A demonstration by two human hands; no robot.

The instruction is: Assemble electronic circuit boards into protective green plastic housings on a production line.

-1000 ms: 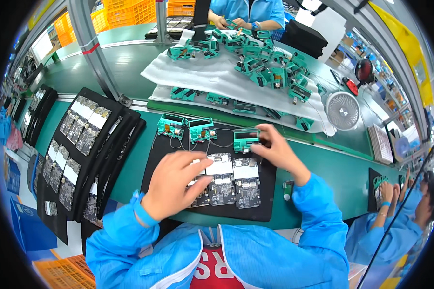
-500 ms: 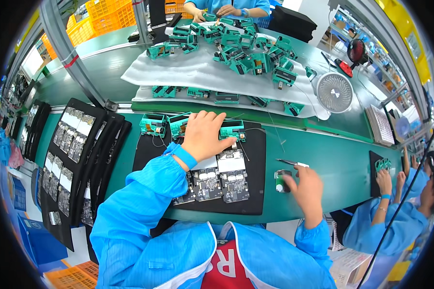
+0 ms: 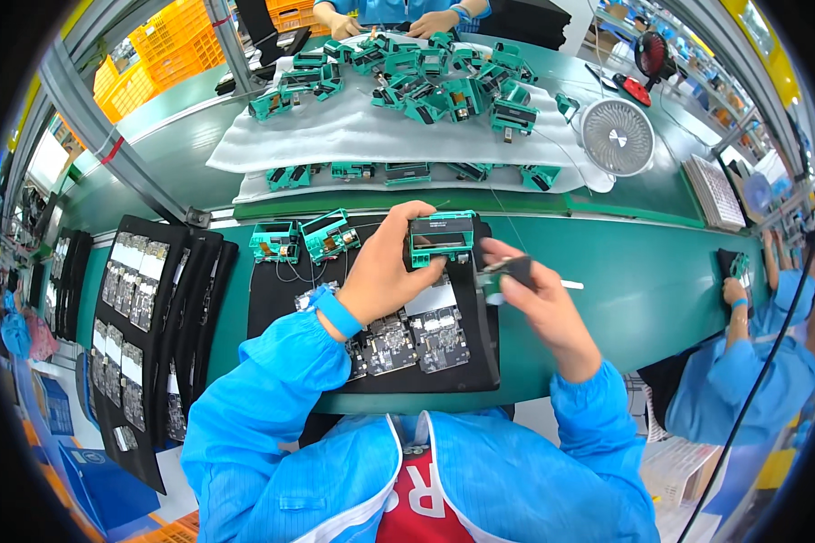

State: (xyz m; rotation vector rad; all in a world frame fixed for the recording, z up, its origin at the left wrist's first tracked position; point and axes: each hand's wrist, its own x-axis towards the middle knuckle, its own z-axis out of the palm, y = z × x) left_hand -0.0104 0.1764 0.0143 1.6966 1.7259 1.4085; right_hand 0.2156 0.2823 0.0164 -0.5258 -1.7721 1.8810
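My left hand (image 3: 391, 264) grips a green plastic housing (image 3: 442, 237) with a dark label strip, tilted up over the far right part of a black foam mat (image 3: 482, 366). Just right of it, my right hand (image 3: 548, 308) is closed on a small dark-and-green square piece (image 3: 493, 282), smeared by motion. A thin white-ended tool (image 3: 570, 284) sticks out beside those fingers; the rest of it is hidden. Two more housings with wires, one at the mat's far left corner (image 3: 274, 242) and one beside it (image 3: 331, 237), lie there. Circuit boards (image 3: 441, 342) lie below my left hand.
Stacked black trays of circuit boards (image 3: 136, 317) stand at the left. Beyond the mat, many green housings lie on white foam sheets (image 3: 335, 136). A white fan (image 3: 618, 138) stands far right. Co-workers' hands (image 3: 435, 23) are at the far side; another person (image 3: 733, 362) sits right.
My left hand has lifted the housing off the mat and turned it. My right hand has picked the square piece off the table and moved up and left, toward the housing.
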